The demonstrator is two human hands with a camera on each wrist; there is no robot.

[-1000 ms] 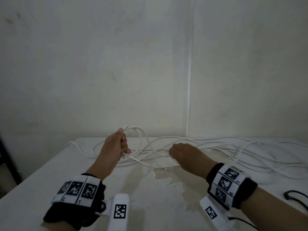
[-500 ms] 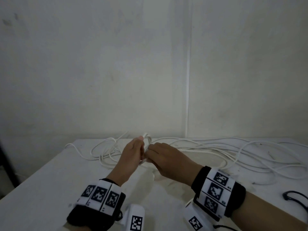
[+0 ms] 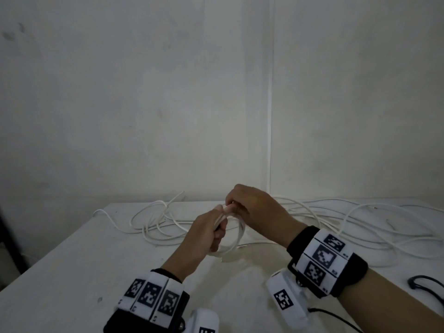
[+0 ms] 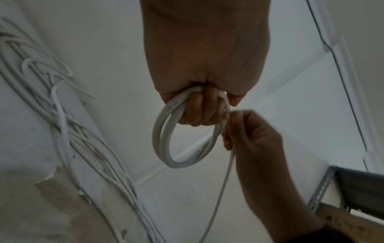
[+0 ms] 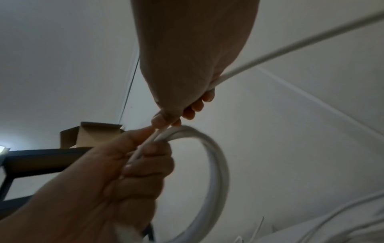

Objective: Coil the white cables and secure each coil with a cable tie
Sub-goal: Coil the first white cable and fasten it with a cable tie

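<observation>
A small coil (image 3: 234,236) of white cable hangs above the counter (image 3: 60,272), a few loops lying together in a ring. The left hand (image 3: 206,233) grips the top of the ring, its fingers (image 4: 199,106) curled through the loops and closed on them. Just beside it, touching the same bunch, the right hand (image 3: 252,206) pinches the running strand of cable (image 5: 290,47) between thumb and fingertips, the remaining fingers curled in; that strand leaves the hand and runs off toward the loose pile. In the left wrist view the ring (image 4: 187,131) hangs below the left fist, with one single strand dropping from the right hand (image 4: 255,144) downward.

The rest of the white cables (image 3: 348,227) lie uncoiled on the counter behind and to both sides of the hands, a tangle of long loops spread along the far edge near the wall (image 3: 144,104). Both wrists wear black bands with square black-and-white markers (image 3: 324,255). A thin black looped thing (image 3: 422,283) lies at the right edge of the counter, well apart from the coil; what it is cannot be told. In the right wrist view a brown cardboard box (image 5: 91,134) sits on a dark shelf.
</observation>
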